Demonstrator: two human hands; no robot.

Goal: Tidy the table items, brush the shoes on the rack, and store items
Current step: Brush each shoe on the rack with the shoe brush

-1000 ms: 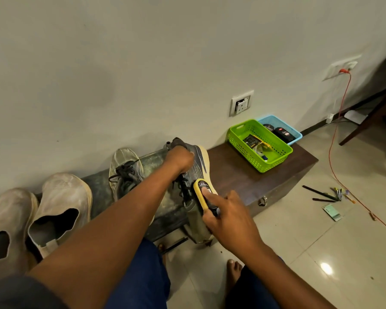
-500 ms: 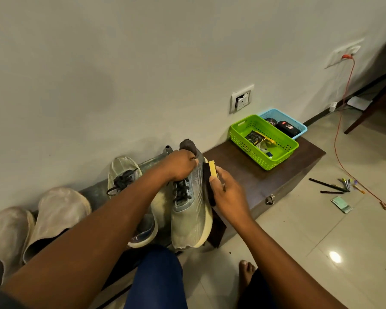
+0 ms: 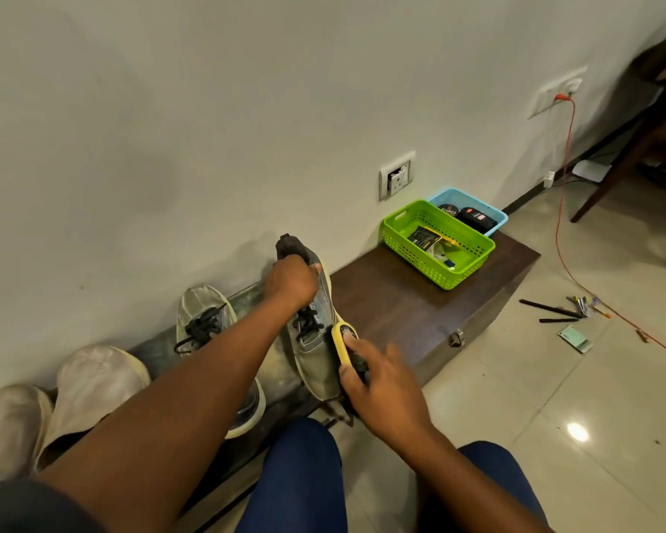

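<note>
My left hand (image 3: 292, 280) grips the heel end of a grey lace-up sneaker (image 3: 313, 340), which stands tilted on a low dark rack (image 3: 162, 352) by the wall. My right hand (image 3: 381, 382) holds a yellow-backed shoe brush (image 3: 342, 342) against the sneaker's right side, near its toe. The matching grey sneaker (image 3: 204, 321) lies on the rack just to the left, partly hidden by my left forearm. Two pale slip-on shoes (image 3: 93, 382) sit further left.
A dark wooden box (image 3: 408, 305) with a metal latch adjoins the rack; on it stand a green basket (image 3: 397, 240) and a blue basket (image 3: 496, 217) holding polish tins. Pens (image 3: 550, 308) and a card (image 3: 575, 339) lie on the tiled floor. An orange cable (image 3: 562, 209) runs from a wall socket. My knees are below.
My right hand has drawn the brush from the sneaker's upper side down toward the toe. The sneaker has tilted back a little in my left hand.
</note>
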